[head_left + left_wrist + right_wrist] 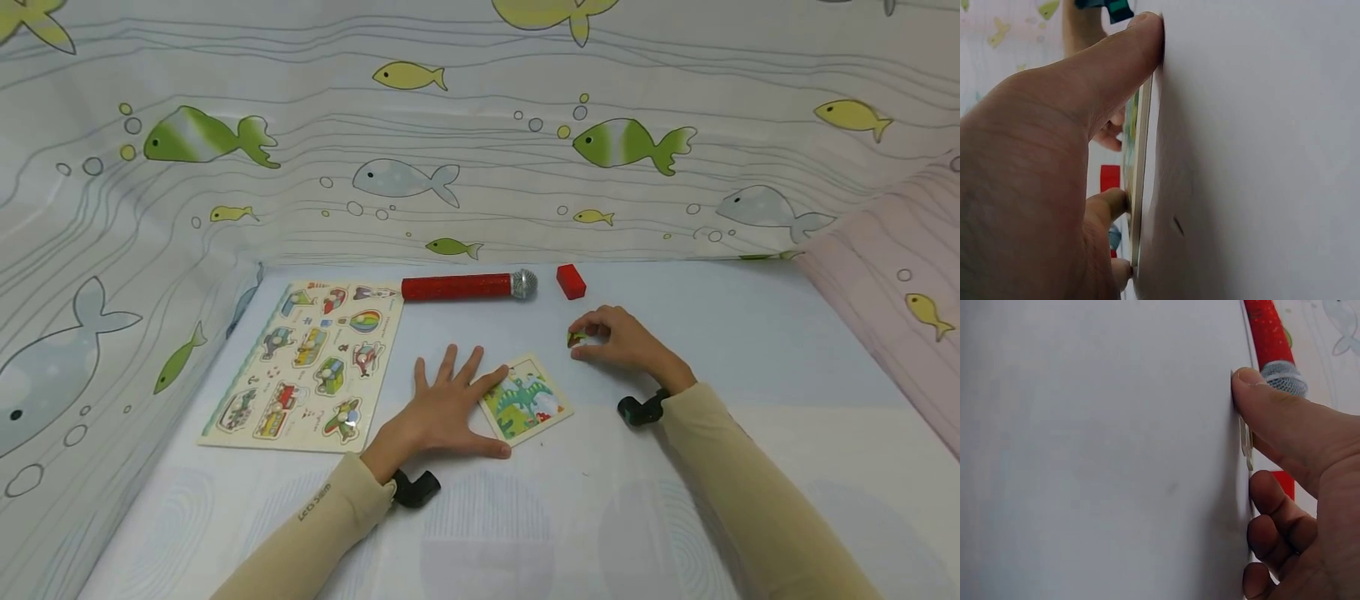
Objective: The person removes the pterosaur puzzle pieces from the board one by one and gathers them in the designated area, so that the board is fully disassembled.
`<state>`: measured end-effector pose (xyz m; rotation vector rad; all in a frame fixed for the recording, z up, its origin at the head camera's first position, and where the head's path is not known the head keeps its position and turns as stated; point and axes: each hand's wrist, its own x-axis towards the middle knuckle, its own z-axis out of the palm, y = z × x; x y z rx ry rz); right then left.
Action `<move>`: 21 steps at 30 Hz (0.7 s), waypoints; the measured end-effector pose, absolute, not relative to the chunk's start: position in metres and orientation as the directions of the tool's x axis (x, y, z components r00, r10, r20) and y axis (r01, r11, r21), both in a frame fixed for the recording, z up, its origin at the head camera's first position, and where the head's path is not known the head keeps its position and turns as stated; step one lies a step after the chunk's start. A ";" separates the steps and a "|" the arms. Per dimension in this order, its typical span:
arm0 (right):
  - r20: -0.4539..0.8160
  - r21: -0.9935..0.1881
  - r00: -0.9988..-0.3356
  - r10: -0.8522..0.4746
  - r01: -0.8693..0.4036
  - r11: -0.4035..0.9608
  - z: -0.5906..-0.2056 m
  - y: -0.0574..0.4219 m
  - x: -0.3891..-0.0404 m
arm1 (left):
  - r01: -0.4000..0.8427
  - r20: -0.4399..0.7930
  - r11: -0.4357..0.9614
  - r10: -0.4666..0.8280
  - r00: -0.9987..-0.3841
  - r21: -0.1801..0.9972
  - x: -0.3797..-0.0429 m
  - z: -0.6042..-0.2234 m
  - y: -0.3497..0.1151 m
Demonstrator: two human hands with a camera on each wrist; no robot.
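A small square jigsaw puzzle [527, 402] with a green dinosaur picture and pale wooden rim lies at an angle on the table. My left hand [442, 412] rests beside it with fingers spread wide; the index fingertip lies on its left part and the thumb tip is by its lower corner. In the left wrist view the puzzle board [1140, 181] shows edge-on behind the thumb. To the right of the puzzle, my right hand [622, 337] pinches a small green and dark puzzle piece [575, 339] between thumb and fingers, low at the tabletop. Its thin edge [1245, 440] shows in the right wrist view.
On the left lies a large peg puzzle board [300, 367] with vehicle pictures. A red microphone [457, 287] with a silver head lies behind the hands, a red block [571, 282] to its right. Fish-patterned cloth [480, 133] walls the back and sides.
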<state>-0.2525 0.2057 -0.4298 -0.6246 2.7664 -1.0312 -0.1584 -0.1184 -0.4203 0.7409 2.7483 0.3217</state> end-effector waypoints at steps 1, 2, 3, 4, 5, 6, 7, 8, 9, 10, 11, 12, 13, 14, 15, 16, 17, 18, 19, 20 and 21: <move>0.024 -0.650 -0.910 -0.415 -0.330 0.685 -0.430 0.206 -0.253 | 0.456 -0.204 0.844 0.517 -0.831 0.282 -0.158 -0.421 -0.119; 0.021 -0.651 -0.913 -0.408 -0.322 0.687 -0.430 0.206 -0.253 | 0.456 -0.203 0.845 0.516 -0.832 0.281 -0.158 -0.421 -0.119; 0.018 -0.651 -0.916 -0.400 -0.314 0.691 -0.431 0.206 -0.253 | 0.456 -0.200 0.845 0.516 -0.833 0.280 -0.158 -0.421 -0.119; 0.010 -0.651 -0.921 -0.390 -0.302 0.696 -0.431 0.206 -0.254 | 0.455 -0.200 0.845 0.515 -0.834 0.280 -0.158 -0.422 -0.119; 0.006 -0.649 -0.924 -0.382 -0.295 0.702 -0.431 0.207 -0.254 | 0.455 -0.198 0.845 0.515 -0.834 0.280 -0.158 -0.422 -0.119; 0.001 -0.647 -0.928 -0.374 -0.285 0.707 -0.432 0.207 -0.254 | 0.456 -0.196 0.845 0.515 -0.835 0.279 -0.158 -0.423 -0.119; -0.006 -0.644 -0.930 -0.367 -0.277 0.713 -0.432 0.207 -0.255 | 0.456 -0.196 0.845 0.515 -0.835 0.279 -0.158 -0.423 -0.119; -0.015 -0.643 -0.934 -0.357 -0.264 0.719 -0.432 0.207 -0.256 | 0.456 -0.196 0.845 0.515 -0.835 0.280 -0.158 -0.423 -0.119; -0.022 -0.641 -0.937 -0.349 -0.255 0.724 -0.431 0.207 -0.256 | 0.456 -0.196 0.844 0.516 -0.834 0.282 -0.158 -0.423 -0.119; -0.029 -0.638 -0.940 -0.341 -0.245 0.730 -0.432 0.207 -0.257 | 0.456 -0.197 0.843 0.517 -0.833 0.285 -0.158 -0.423 -0.119; -0.032 -0.634 -0.942 -0.333 -0.239 0.735 -0.432 0.207 -0.257 | 0.456 -0.197 0.843 0.518 -0.833 0.286 -0.158 -0.423 -0.119; -0.035 -0.632 -0.945 -0.324 -0.230 0.740 -0.433 0.207 -0.258 | 0.456 -0.198 0.843 0.518 -0.833 0.287 -0.158 -0.423 -0.119; -0.035 -0.628 -0.948 -0.317 -0.226 0.744 -0.434 0.208 -0.258 | 0.455 -0.198 0.843 0.517 -0.833 0.287 -0.158 -0.423 -0.119; -0.033 -0.626 -0.950 -0.312 -0.223 0.747 -0.435 0.208 -0.259 | 0.455 -0.197 0.844 0.516 -0.834 0.285 -0.158 -0.423 -0.119; -0.031 -0.621 -0.951 -0.307 -0.222 0.752 -0.435 0.208 -0.260 | 0.455 -0.196 0.844 0.515 -0.834 0.284 -0.158 -0.423 -0.119; -0.032 -0.617 -0.953 -0.300 -0.217 0.756 -0.437 0.208 -0.261 | 0.454 -0.194 0.845 0.514 -0.835 0.282 -0.158 -0.423 -0.119; -0.031 -0.613 -0.955 -0.296 -0.216 0.760 -0.437 0.208 -0.262 | 0.454 -0.193 0.845 0.514 -0.836 0.282 -0.157 -0.423 -0.120; -0.031 -0.612 -0.956 -0.293 -0.213 0.761 -0.438 0.208 -0.264 | 0.455 -0.191 0.845 0.514 -0.836 0.282 -0.157 -0.423 -0.120; -0.030 -0.609 -0.956 -0.292 -0.214 0.764 -0.438 0.208 -0.264 | 0.456 -0.190 0.844 0.515 -0.836 0.282 -0.157 -0.423 -0.120; -0.028 -0.605 -0.956 -0.293 -0.217 0.766 -0.438 0.208 -0.265 | 0.458 -0.188 0.843 0.517 -0.835 0.284 -0.157 -0.423 -0.120; -0.025 -0.602 -0.955 -0.295 -0.221 0.767 -0.438 0.208 -0.266 | 0.459 -0.185 0.842 0.518 -0.835 0.285 -0.157 -0.422 -0.120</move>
